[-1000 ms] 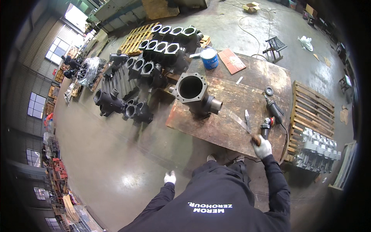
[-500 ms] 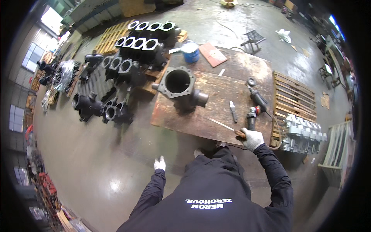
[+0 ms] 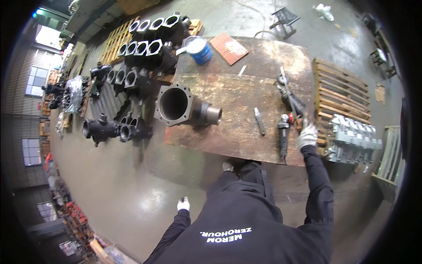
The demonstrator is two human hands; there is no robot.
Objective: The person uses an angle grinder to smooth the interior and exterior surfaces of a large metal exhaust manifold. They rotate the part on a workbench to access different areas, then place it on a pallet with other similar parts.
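Observation:
My right hand, in a pale work glove, is closed round the wooden handle of a long thin file at the table's right side. Its blade points away from me, over the angle grinders. Close by lie one angle grinder with a red part and another grinder beyond it. My left hand, also gloved, hangs low over the floor with its fingers partly apart, holding nothing. A dark cast pipe housing with a wide flanged opening rests on the worn wooden table. A small flat-bladed tool lies between housing and grinders.
A blue can and a reddish board occupy the table's far side. Several black castings stand on pallets at the left. To the right are a wooden pallet and silver castings. Beyond the table stands a stool.
My right hand has moved right and away from me with the file, whose blade has swung from pointing left to pointing away. The view has shifted. My left hand stays low.

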